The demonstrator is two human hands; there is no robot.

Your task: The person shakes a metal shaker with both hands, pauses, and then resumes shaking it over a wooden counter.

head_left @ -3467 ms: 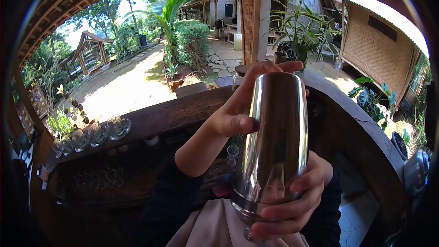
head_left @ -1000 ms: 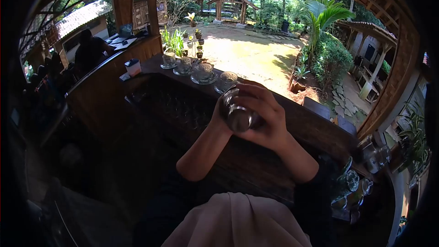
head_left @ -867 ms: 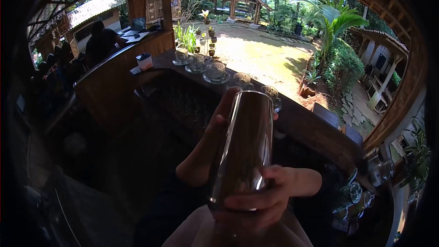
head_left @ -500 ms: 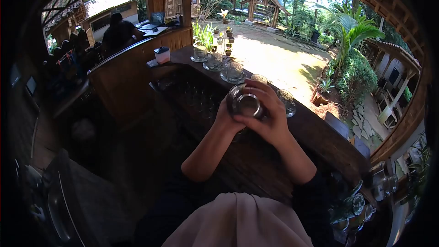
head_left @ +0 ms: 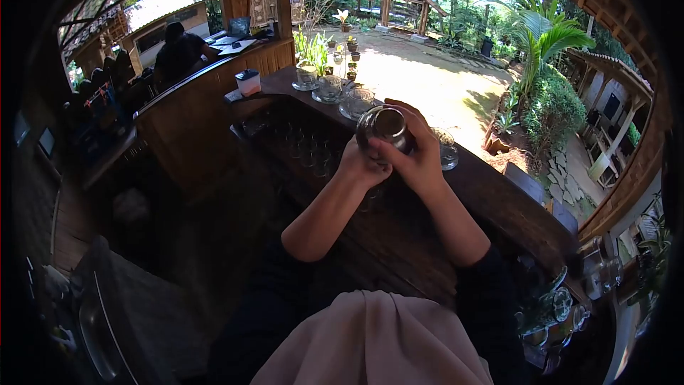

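Metal shaker (head_left: 390,124), polished, rounded, raised in front of the person; its narrower circular end, bright-rimmed, points up toward the viewer, the body foreshortened and partly covered by fingers. Right hand (head_left: 419,148) clasped on it from the right, fingers curled round the far side, thumb laid over the near side. Left hand (head_left: 363,165) wrapped against it from the left and beneath, most fingertips hidden. Beyond both runs a wooden counter (head_left: 499,199), dark brown, long, thick-edged. Clear glass cups (head_left: 328,88) on saucers line it to the left; another glass cup (head_left: 444,148) sits just right of the right hand. Lower, in shade, small clear glasses (head_left: 313,157) in rows. At the counter's far left end, a boxy tub (head_left: 248,84), pale-bodied, dark-lidded. Near right, rounded glass vessels (head_left: 559,306), greenish and clear, clustered together. Near centre, soft beige-pink cloth (head_left: 370,342) falling in folds. Far left, a second person (head_left: 182,53) in dark clothing at a wooden desk.
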